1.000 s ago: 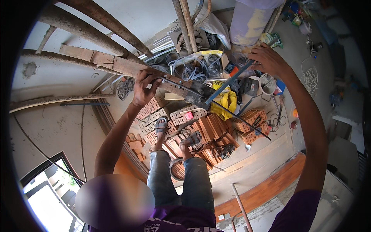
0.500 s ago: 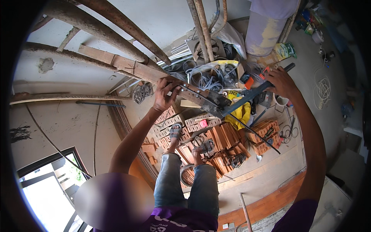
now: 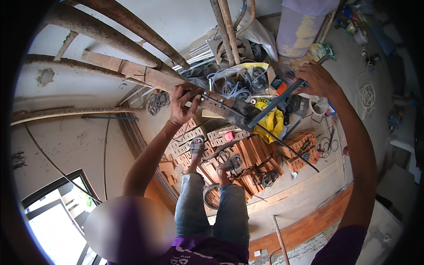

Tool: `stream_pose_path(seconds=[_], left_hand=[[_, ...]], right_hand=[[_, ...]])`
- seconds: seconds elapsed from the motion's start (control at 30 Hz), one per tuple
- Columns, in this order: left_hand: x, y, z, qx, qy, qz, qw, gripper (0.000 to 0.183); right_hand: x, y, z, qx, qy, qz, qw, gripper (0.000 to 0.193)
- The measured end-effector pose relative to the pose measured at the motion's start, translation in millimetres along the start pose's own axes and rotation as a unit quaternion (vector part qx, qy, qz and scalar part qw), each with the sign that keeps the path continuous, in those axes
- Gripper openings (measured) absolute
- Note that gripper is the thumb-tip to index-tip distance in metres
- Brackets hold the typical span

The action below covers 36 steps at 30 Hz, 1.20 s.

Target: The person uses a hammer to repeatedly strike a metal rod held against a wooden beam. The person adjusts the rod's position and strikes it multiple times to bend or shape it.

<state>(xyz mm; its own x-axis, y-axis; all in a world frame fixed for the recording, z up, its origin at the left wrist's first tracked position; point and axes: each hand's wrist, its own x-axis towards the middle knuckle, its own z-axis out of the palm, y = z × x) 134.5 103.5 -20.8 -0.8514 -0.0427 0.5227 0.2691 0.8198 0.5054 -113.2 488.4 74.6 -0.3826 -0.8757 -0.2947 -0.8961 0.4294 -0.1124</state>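
A long wooden board (image 3: 152, 78) slants from the upper left to the middle, with bolts and a dark metal plate (image 3: 242, 110) at its near right end. My left hand (image 3: 183, 105) rests on the board, its fingers closed about a thin dark rod (image 3: 289, 151). That rod runs past the bolts and sticks out to the lower right. Wrapped round the upper end of a blue-grey metal bar (image 3: 278, 100) is my right hand (image 3: 316, 79). The bar's lower end meets the rod at the plate; their exact contact is too small to tell.
Rusty scaffold poles (image 3: 110, 35) cross the upper left. Below, my sandalled feet stand on stacked hollow bricks (image 3: 254, 152). Coiled clear hose (image 3: 234, 84), a yellow bag (image 3: 271, 123) and a white bucket (image 3: 318, 105) lie beyond the board. A coiled cable (image 3: 365, 100) lies at right.
My right hand has moved farther away and slightly left, swinging the bar's upper end with it. My left hand stays on the board. The whole view has shifted a little.
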Motion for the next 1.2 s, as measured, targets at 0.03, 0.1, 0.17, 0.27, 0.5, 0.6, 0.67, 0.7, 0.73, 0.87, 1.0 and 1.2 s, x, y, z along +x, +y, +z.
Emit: stream_pose_path(seconds=[0.03, 0.1, 0.17, 0.27, 0.5, 0.6, 0.67, 0.7, 0.73, 0.87, 1.0, 1.2], left_hand=[[-1, 0, 2, 0.001, 0.004, 0.000, 1.000, 0.022], [-3, -2, 4, 0.005, 0.015, 0.000, 1.000, 0.021], [-8, -7, 9, -0.003, 0.033, -0.014, 0.999, 0.021], [-8, -5, 14, 0.010, 0.051, -0.010, 0.999, 0.022], [-1, 0, 3, 0.014, 0.012, 0.012, 1.000, 0.026], [-3, -2, 1, 0.011, -0.011, 0.002, 1.000, 0.026], [-4, -2, -7, 0.015, -0.039, -0.028, 0.999, 0.025], [-1, -1, -10, 0.016, -0.047, -0.027, 0.998, 0.024], [2, 1, -11, 0.016, -0.056, -0.025, 0.998, 0.024], [8, 7, -11, -0.008, -0.077, -0.017, 0.997, 0.025], [4, 8, -11, -0.026, -0.064, -0.028, 0.997, 0.026], [-2, 6, -1, -0.041, -0.041, -0.044, 0.997, 0.026]], right_hand=[[1, -1, 0, 0.005, 0.001, 0.000, 1.000, 0.054], [4, -2, 2, 0.013, 0.007, -0.004, 1.000, 0.053], [1, 1, 13, 0.021, 0.013, -0.009, 1.000, 0.051], [-10, 0, 24, 0.035, -0.029, 0.036, 0.998, 0.048], [-55, -23, 25, 0.064, 0.109, 0.072, 0.989, 0.043], [-87, -51, 19, 0.117, 0.172, 0.162, 0.965, 0.039], [-110, -92, 11, 0.214, 0.159, 0.232, 0.936, 0.036], [-125, -119, 6, 0.269, 0.136, 0.259, 0.918, 0.035], [-139, -154, 1, 0.397, 0.155, 0.278, 0.861, 0.036], [-161, -268, 54, 0.629, 0.054, 0.314, 0.709, 0.040], [-123, -344, 88, 0.709, 0.136, 0.372, 0.583, 0.046], [-99, -360, 89, 0.607, 0.107, 0.412, 0.671, 0.044]])
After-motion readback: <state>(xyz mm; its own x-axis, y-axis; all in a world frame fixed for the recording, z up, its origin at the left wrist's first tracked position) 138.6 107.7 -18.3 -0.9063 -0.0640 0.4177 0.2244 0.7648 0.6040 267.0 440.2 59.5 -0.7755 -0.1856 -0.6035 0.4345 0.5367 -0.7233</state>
